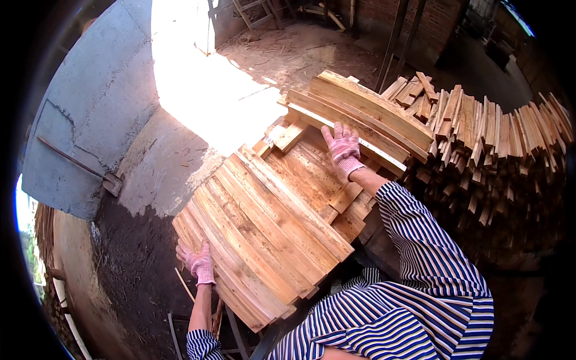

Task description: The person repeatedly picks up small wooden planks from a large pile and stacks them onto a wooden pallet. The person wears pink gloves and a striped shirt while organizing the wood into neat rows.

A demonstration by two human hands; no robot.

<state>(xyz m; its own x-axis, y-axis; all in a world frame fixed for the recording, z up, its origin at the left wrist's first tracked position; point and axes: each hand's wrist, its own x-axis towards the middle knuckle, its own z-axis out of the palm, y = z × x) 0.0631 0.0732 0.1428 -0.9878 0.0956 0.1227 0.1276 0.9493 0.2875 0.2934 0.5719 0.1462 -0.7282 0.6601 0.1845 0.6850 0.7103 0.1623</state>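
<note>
The left hand (197, 264) stands with its fingers spread against the outer side of a row of boards (258, 222), not wrapped around any one of them, and the right hand (344, 150) lies with fingers loosely apart on the near edge of a stack of boards (375, 111); both wear pinkish work gloves. The row lies side by side in front of the person, just below the stack, and its ends are uneven. If the left hand presses harder than the row can resist, the boards could skew or ride over one another; if it lets go, the outermost one could slip toward the dark floor (138, 252), since no stop shows on that side. The stack looks the likelier to slide, because its boards sit stepped and a flat palm gives little hold on the top ones. Between row and stack, short blocks (291, 135) and another wood piece (345, 197) lie at odd angles, so a board drawn across could catch there or pinch a finger. Farther right, a large woodpile (480, 132) has many jutting ends that a sleeve (420, 234) or swung board could snag
</note>
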